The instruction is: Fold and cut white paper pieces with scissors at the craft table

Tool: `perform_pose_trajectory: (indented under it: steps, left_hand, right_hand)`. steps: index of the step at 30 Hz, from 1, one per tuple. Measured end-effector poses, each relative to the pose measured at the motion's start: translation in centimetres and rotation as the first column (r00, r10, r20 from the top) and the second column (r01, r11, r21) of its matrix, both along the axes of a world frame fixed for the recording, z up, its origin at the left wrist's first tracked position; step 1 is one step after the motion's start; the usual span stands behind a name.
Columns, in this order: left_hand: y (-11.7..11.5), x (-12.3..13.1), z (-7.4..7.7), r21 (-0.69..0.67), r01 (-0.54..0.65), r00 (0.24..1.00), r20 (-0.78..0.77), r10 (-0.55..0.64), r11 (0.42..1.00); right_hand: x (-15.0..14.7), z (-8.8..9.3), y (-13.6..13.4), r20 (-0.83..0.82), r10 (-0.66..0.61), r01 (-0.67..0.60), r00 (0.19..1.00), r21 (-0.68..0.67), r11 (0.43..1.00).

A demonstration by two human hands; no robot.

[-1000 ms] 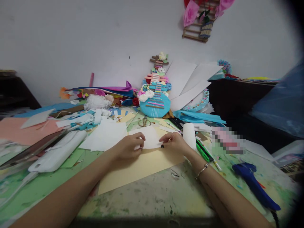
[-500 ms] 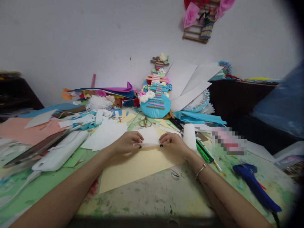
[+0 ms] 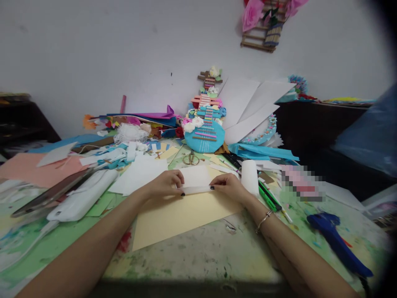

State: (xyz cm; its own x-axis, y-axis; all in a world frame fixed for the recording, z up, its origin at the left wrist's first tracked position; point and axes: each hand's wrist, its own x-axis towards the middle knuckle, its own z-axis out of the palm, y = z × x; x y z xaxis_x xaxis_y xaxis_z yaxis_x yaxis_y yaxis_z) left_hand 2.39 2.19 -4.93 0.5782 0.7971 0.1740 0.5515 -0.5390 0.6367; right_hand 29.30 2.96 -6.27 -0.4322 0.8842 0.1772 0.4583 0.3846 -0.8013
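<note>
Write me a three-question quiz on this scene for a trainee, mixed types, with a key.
1. Multiple choice: what do the left hand and right hand both touch? (a) the string; (b) the white paper; (c) the phone.
2. True or false: in the picture, the blue glue gun lies to the right of the green cutter.
3. Fill in: the bracelet is on the ____ wrist.

Key: 1. b; 2. true; 3. right.
</note>
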Motion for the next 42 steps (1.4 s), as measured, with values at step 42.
perform_pose_trajectory:
  steps: [42]
  left_hand:
    - [-0.6,-0.2,0.1,-0.17,-0.039,0.996,-0.082,0.025,0.985]
  right_hand:
    - [-0.9,0.6,-0.7,0.23,-0.157,0.142,0.961,0.08,0.987]
